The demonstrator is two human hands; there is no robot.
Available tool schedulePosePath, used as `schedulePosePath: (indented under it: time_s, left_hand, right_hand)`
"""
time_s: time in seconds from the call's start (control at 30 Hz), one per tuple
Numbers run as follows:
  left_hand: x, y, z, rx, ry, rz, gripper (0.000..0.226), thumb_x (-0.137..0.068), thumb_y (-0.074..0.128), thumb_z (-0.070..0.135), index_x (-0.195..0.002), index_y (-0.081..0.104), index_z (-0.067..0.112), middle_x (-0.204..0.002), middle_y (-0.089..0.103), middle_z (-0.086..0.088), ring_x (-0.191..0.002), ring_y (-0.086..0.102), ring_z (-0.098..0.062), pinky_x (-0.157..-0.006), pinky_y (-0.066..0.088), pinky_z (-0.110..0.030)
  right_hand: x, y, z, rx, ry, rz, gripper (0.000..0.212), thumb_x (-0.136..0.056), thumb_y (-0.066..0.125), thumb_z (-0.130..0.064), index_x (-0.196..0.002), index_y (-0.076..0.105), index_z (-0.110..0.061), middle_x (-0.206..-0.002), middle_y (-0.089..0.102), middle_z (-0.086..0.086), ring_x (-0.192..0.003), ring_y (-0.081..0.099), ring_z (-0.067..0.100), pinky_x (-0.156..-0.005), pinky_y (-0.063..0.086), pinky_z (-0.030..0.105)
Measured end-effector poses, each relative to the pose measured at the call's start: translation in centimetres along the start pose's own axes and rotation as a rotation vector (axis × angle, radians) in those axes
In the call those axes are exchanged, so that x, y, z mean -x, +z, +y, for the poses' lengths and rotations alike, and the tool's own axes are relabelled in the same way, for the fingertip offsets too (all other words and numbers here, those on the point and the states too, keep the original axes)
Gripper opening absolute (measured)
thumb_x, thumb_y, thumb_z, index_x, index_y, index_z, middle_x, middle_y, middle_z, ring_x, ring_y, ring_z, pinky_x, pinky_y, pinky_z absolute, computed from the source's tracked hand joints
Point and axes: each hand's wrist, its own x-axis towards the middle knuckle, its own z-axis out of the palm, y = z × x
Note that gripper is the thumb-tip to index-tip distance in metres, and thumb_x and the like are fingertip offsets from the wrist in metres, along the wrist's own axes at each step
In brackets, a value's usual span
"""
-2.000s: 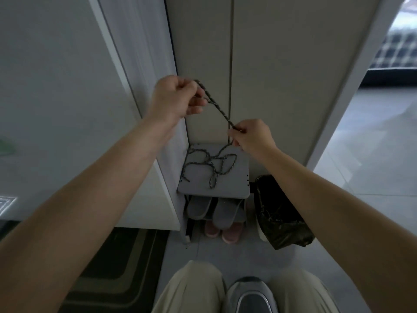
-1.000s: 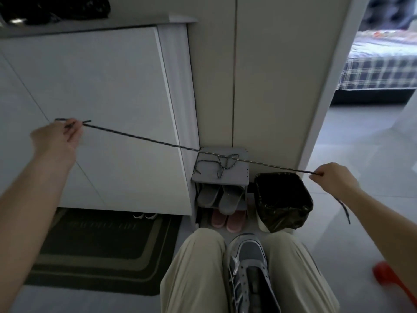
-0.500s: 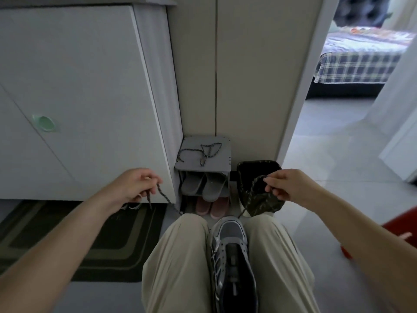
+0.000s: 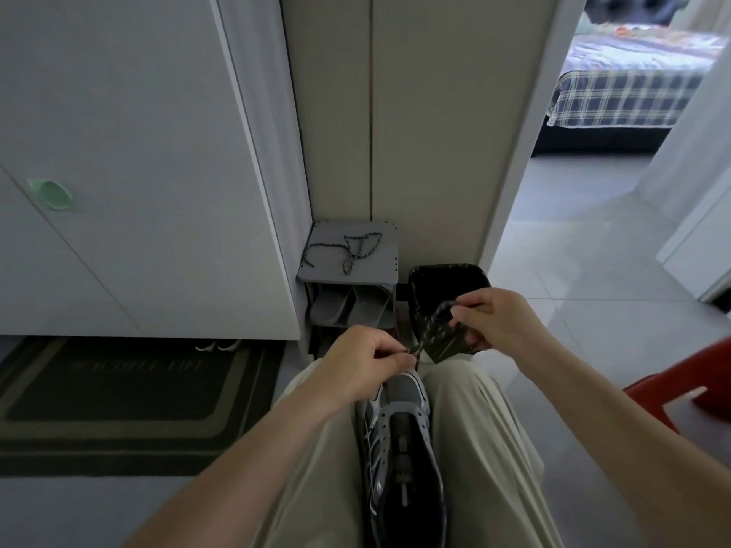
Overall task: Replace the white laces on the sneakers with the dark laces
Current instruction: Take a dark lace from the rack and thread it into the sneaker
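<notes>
The dark lace (image 4: 420,343) is pinched by the left hand (image 4: 364,369) and the right hand (image 4: 499,323) just above the toe edge of the sneaker (image 4: 403,441), with the tiled floor (image 4: 573,270) to the right.

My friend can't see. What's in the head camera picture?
The left hand and right hand pinch a dark lace above a grey sneaker held between the person's legs. A second lace lies on a grey shoe rack beside a black bin.

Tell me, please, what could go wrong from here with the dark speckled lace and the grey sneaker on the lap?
1. Neither hand steadies the grey mesh sneaker; wedged between the thighs, it may tip once threading begins.
2. The left hand and right hand only pinch the dark speckled lace, seemingly near the open black-lined bin; if dropped, it could land inside.
</notes>
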Motion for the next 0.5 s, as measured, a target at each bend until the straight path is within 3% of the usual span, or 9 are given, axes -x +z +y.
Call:
schedulePosePath:
  time_s: [0.03,0.07,0.13,0.17,0.23,0.33,0.4,0.43,0.5]
  left_hand:
    - [0.0,-0.2,-0.1,0.0,-0.005,-0.012,0.012,-0.082,0.07,0.034,-0.087,0.074,0.025,-0.077,0.072,0.005,-0.073,0.067,-0.015,-0.071,0.053,-0.029]
    - [-0.1,-0.3,-0.2,0.0,-0.009,-0.031,0.012,-0.081,0.07,0.036,-0.086,0.074,0.026,-0.076,0.072,0.003,-0.072,0.067,-0.018,-0.07,0.054,-0.031]
    - [-0.3,-0.6,0.0,0.004,-0.007,-0.055,0.014,-0.08,0.07,0.036,-0.085,0.075,0.023,-0.072,0.07,-0.001,-0.064,0.064,-0.019,-0.067,0.051,-0.035]
    - [-0.2,-0.6,0.1,-0.008,-0.005,-0.058,0.015,-0.081,0.07,0.036,-0.083,0.075,0.021,-0.07,0.068,-0.005,-0.06,0.06,-0.019,-0.063,0.05,-0.035]
    - [-0.2,-0.7,0.5,-0.053,-0.015,-0.065,0.017,-0.081,0.069,0.037,-0.082,0.074,0.021,-0.07,0.068,-0.006,-0.06,0.061,-0.022,-0.062,0.051,-0.036]
    - [1.1,-1.2,0.6,-0.173,-0.037,-0.095,0.014,-0.086,0.063,0.036,-0.092,0.072,0.027,-0.077,0.069,0.008,-0.069,0.063,-0.007,-0.07,0.054,-0.029]
    - [3.1,-2.3,0.1,-0.248,-0.049,-0.1,0.014,-0.091,0.056,0.036,-0.093,0.069,0.031,-0.077,0.067,0.013,-0.064,0.06,0.003,-0.064,0.049,-0.018]
    - [4.2,-3.1,-0.4,-0.279,-0.083,-0.161,0.014,-0.092,0.054,0.035,-0.092,0.068,0.033,-0.076,0.066,0.014,-0.062,0.059,0.005,-0.06,0.047,-0.015]
    - [6.4,-4.4,-1.7,-0.316,-0.239,-0.459,0.013,-0.093,0.054,0.033,-0.092,0.066,0.032,-0.081,0.066,0.015,-0.069,0.061,0.004,-0.065,0.05,-0.017]
  right_hand:
    - [0.1,0.2,0.8,0.327,-0.176,0.127,0.03,-0.087,0.065,-0.025,-0.115,0.06,-0.016,-0.097,0.063,-0.004,-0.075,0.057,0.009,-0.068,0.049,0.028]
    - [0.5,0.6,1.1,0.488,-0.389,0.188,0.034,-0.086,0.065,-0.03,-0.118,0.06,-0.02,-0.101,0.059,-0.007,-0.083,0.055,0.009,-0.074,0.047,0.028]
    - [1.4,2.0,1.2,0.499,-0.685,0.036,0.031,-0.085,0.061,-0.032,-0.113,0.065,-0.019,-0.101,0.063,-0.005,-0.089,0.057,0.007,-0.08,0.046,0.022]
    - [1.9,2.8,1.0,0.465,-0.718,-0.08,0.027,-0.087,0.06,-0.029,-0.111,0.067,-0.017,-0.099,0.067,-0.005,-0.088,0.058,0.006,-0.079,0.044,0.014]
    - [2.7,3.9,0.7,0.388,-0.603,-0.22,0.017,-0.09,0.06,-0.022,-0.103,0.07,-0.019,-0.089,0.07,-0.009,-0.078,0.059,0.0,-0.072,0.041,0.007]
    - [2.7,3.6,1.3,0.316,-0.454,-0.224,0.011,-0.088,0.062,-0.021,-0.084,0.07,-0.028,-0.064,0.063,-0.024,-0.068,0.058,-0.005,-0.062,0.039,0.007]
    - [2.6,2.9,2.3,0.34,-0.415,-0.211,0.014,-0.089,0.061,-0.018,-0.086,0.07,-0.028,-0.063,0.06,-0.026,-0.07,0.056,-0.011,-0.063,0.039,0.005]
    - [2.6,2.4,2.7,0.363,-0.401,-0.213,0.015,-0.089,0.06,-0.017,-0.089,0.071,-0.027,-0.07,0.061,-0.027,-0.074,0.056,-0.012,-0.065,0.039,0.005]
    - [2.6,1.6,3.9,0.427,-0.369,-0.243,0.016,-0.088,0.06,-0.016,-0.092,0.072,-0.025,-0.08,0.064,-0.022,-0.076,0.057,-0.01,-0.069,0.041,0.009]
